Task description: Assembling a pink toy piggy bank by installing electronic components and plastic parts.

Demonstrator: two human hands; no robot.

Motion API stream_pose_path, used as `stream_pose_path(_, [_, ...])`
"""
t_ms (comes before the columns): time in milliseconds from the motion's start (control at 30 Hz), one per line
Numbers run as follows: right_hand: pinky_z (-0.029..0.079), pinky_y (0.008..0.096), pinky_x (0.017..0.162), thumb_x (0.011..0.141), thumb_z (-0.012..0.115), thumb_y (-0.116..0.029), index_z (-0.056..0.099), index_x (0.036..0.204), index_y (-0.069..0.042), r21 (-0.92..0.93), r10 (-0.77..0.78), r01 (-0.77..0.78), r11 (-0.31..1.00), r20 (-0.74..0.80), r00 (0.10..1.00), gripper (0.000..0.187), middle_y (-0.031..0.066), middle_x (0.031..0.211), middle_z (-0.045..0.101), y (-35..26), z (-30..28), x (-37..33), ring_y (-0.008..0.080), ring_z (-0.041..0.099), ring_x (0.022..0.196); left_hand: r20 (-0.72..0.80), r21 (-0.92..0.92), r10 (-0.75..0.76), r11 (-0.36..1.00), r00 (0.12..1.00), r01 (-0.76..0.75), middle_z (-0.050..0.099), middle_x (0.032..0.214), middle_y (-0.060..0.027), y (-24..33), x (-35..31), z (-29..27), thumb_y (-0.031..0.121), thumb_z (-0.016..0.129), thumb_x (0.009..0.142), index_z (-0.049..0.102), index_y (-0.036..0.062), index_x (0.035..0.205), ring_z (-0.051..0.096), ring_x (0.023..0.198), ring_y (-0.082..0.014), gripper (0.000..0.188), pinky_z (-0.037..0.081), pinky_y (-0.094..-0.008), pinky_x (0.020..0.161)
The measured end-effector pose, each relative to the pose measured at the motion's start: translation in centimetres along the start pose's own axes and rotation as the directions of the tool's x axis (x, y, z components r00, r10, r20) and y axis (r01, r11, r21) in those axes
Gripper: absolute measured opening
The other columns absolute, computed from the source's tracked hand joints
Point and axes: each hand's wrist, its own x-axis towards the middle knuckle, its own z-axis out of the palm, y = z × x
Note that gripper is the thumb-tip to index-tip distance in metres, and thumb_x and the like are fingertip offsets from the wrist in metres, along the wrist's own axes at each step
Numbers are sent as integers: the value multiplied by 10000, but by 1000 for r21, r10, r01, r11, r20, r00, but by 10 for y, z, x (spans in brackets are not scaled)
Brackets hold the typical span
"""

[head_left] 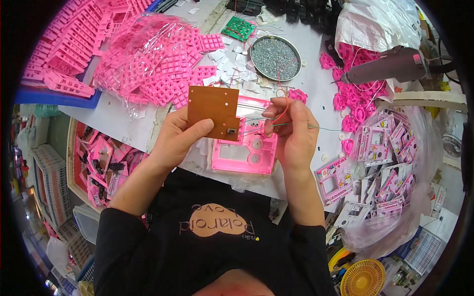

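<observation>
My left hand (177, 137) pinches a brown circuit board (212, 106) along its left and lower edge, thumb flat on its face. The board sits above a pink casing (244, 166) that lies open-side up on the worktop (313, 42). My right hand (300, 135) curls its fingers in around thin red and green wires (323, 129) just beside the board; I can't tell whether the tips press tight on them.

Beyond the casing, a round metal dish (284, 80) is heaped with small grey screws (274, 55). At the upper left, a blue crate (54, 98) is piled high with pink moulded parts (74, 44). Next to it, a clear plastic bag (128, 59) holds pink keypad pieces, some spilling out onto the worktop. A red tub with a pale rim (72, 158), low on my left, is full of pink and black pieces. On my right, a big clear bag (425, 148) holds printed pink and white panels. Pink rings (350, 123) spill from beneath a white bag (375, 22), and a yellow basket (363, 278) stands at the lower right.
</observation>
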Motion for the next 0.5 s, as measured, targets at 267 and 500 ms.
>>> stream_pose_path(267, [569,270,618,971,662,-58,651,1177,32,5,34,-33,999,-40,999,224,125,966,716,10,-8,-7,141,684,715,-22,-249,30,968,999,-35,671,1259,-141,-15,-3,-8,183,592,1034,571,9,1344,665,1135,-233,356,551,-427,961])
stream_pose_path(500, [584,298,713,927,665,-10,658,1205,22,-195,516,-479,856,258,817,280,130,1053,721,19,-3,-2,162,703,815,242,-457,-13,880,970,126,666,1234,-190,-7,3,3,327,541,1051,453,38,1423,698,1019,-269,479,602,-404,787])
